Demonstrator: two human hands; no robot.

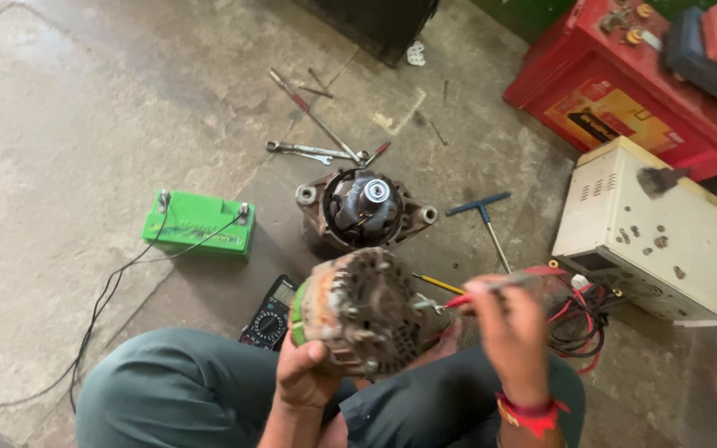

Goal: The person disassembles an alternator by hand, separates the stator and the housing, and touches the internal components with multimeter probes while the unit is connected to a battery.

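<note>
My left hand (304, 373) grips a round grey alternator stator housing (358, 311) with copper windings and a green edge, held up over my lap. My right hand (512, 332) holds a red-handled probe or screwdriver (491, 289), its tip at the housing's right side. A yellow-handled tool (437, 284) pokes out between the housing and my right hand. The other alternator half (364, 207), with its rotor and shaft, sits on the floor just beyond.
A green battery (199, 224) with black wires lies left. A multimeter (270, 317) rests by my knee. Spanners (313, 151), a blue T-handle wrench (485, 217), a cream metal box (649, 232) with red and black leads, and a red battery (624, 83) surround me.
</note>
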